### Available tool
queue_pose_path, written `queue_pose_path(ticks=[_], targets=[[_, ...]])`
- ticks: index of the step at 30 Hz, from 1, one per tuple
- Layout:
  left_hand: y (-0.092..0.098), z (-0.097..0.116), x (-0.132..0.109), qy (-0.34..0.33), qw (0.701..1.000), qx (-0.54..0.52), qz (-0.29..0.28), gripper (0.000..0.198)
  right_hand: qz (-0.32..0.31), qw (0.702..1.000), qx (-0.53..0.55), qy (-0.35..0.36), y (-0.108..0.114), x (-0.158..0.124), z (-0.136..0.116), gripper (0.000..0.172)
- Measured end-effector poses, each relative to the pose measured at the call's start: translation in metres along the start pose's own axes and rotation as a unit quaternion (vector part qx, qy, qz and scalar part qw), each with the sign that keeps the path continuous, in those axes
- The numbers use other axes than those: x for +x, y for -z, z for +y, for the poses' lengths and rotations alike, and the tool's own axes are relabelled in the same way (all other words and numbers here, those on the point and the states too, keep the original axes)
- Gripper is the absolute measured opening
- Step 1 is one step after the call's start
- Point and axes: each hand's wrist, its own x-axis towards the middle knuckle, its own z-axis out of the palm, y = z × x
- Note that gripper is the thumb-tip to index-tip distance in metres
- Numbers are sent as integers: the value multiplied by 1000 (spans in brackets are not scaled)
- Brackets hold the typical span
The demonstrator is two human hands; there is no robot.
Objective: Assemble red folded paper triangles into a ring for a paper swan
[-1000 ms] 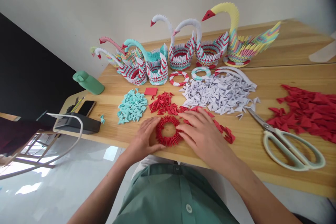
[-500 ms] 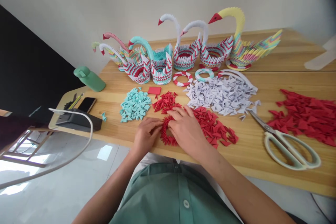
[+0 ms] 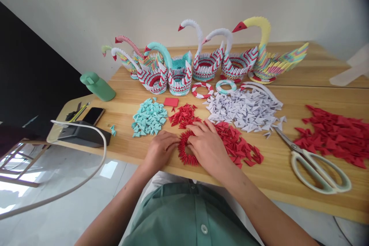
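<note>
A ring of folded red paper pieces [image 3: 184, 155] lies on the table near its front edge. My left hand [image 3: 161, 149] has its fingers closed on the ring's left side. Over the ring's right side rests my right hand [image 3: 208, 144], its curled fingers gripping that edge and hiding part of it. Loose red paper triangles [image 3: 236, 144] are heaped just right of my right hand, and a smaller red pile [image 3: 183, 115] lies beyond the ring. Turquoise paper triangles [image 3: 150, 117] form a heap beyond my left hand.
Several folded-paper swans [image 3: 180, 73] stand along the back. White paper pieces [image 3: 243, 109] lie before them, beside a red-and-white ring [image 3: 202, 90] and a turquoise-and-white ring [image 3: 226, 87]. Scissors [image 3: 313, 161] and more red pieces [image 3: 337, 134] are at right. A green bottle [image 3: 98, 86] and phone [image 3: 93, 116] sit left.
The camera view has shifted slightly, so the table things appear a little lower. Both hands stay at the red ring, the left fingers pressed closer together at its side.
</note>
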Motion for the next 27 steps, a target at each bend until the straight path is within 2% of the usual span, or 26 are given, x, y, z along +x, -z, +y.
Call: queue_pose_path(ticks=[6,14,27], targets=[[-3,-1,3,-32,999,13,2,15,3,1000,2,-2,-2,0,-1,18],[-5,-6,6,-30,999,5,-17,15,1,1000,-5,0,-10,2,-1,14],[-5,-7,6,-13,999,8,-48,17,-15,998,-38,45,-19,3,5,11]])
